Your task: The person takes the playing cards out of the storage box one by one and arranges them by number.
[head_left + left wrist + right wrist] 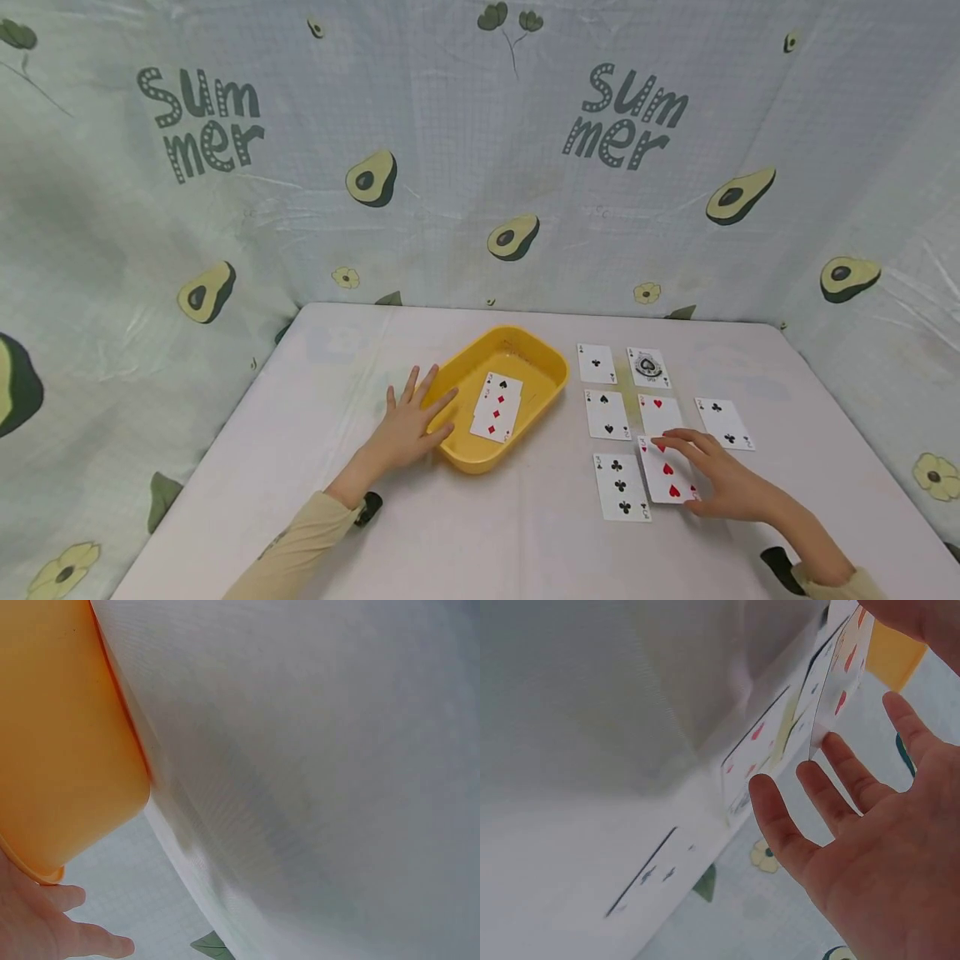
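My right hand (723, 479) pinches a three of hearts playing card (666, 477) by its edges, thumb at the near end and fingers at the far end. In the right wrist view that card (845, 667) stands tilted off the table. Left of it lies a three of clubs (621, 492); just beyond is a hearts card (658, 410), partly covered by the fingers. My left hand (405, 425) rests on the left rim of a yellow plastic tray (536, 429), fingers spread. Inside the tray, a three of diamonds (495, 421) overlaps a spade card (510, 384).
Beyond the right hand lie a two of spades (607, 417), an ace of clubs (597, 367) and an ace of spades (648, 365). A two of clubs (723, 421) lies farther right. Printed cloth (435, 242) hangs behind the white table (300, 408).
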A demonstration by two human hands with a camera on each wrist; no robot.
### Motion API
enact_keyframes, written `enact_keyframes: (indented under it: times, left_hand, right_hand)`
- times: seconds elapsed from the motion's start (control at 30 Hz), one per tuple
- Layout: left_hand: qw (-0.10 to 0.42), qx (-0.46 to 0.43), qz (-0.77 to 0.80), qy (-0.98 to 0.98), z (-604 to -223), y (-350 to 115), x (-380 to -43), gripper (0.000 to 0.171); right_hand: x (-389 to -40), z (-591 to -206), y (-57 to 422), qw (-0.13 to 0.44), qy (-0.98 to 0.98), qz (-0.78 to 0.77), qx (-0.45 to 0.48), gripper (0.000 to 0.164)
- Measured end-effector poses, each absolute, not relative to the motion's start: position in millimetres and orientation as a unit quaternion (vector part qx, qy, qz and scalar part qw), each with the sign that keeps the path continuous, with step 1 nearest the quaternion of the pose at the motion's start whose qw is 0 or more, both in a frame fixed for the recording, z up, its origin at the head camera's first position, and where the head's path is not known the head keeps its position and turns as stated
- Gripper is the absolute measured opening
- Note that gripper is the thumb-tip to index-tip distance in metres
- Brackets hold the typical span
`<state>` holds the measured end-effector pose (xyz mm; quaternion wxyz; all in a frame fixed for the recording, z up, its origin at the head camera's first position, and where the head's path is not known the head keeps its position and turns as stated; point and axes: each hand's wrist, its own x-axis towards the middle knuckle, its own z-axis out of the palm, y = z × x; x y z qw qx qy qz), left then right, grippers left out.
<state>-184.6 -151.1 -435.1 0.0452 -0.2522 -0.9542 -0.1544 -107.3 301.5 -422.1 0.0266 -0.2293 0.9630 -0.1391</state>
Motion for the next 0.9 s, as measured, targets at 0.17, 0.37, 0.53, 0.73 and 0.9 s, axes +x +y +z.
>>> enact_keyframes:
  times: [0.17, 0.37, 0.53, 0.73, 0.9]
  left_hand:
    - [0.049, -0.256, -0.154, -0.953, -436, -151, -184, 0.053]
    - [0.050, -0.254, -0.153, -0.954, -437, -152, -183, 0.052]
    - [0.040, -0.250, -0.158, -0.954, -437, -152, -183, 0.052]
    - [0.035, -0.251, -0.163, -0.954, -436, -152, -183, 0.052]
    - [0.034, -0.249, -0.159, -0.955, -435, -152, -182, 0.052]
  right_hand:
    - [-101, -428, 309, 0.029, 0.964, -0.146, -0.220, 0.080]
    - [-95, -437, 316, 0.030, 0.967, -0.146, -0.206, 0.082]
    - [-93, -442, 318, 0.019, 0.969, -0.144, -0.199, 0.083]
    - [-92, -445, 318, 0.046, 0.971, -0.150, -0.180, 0.083]
    - [-92, -444, 318, 0.050, 0.970, -0.156, -0.179, 0.084]
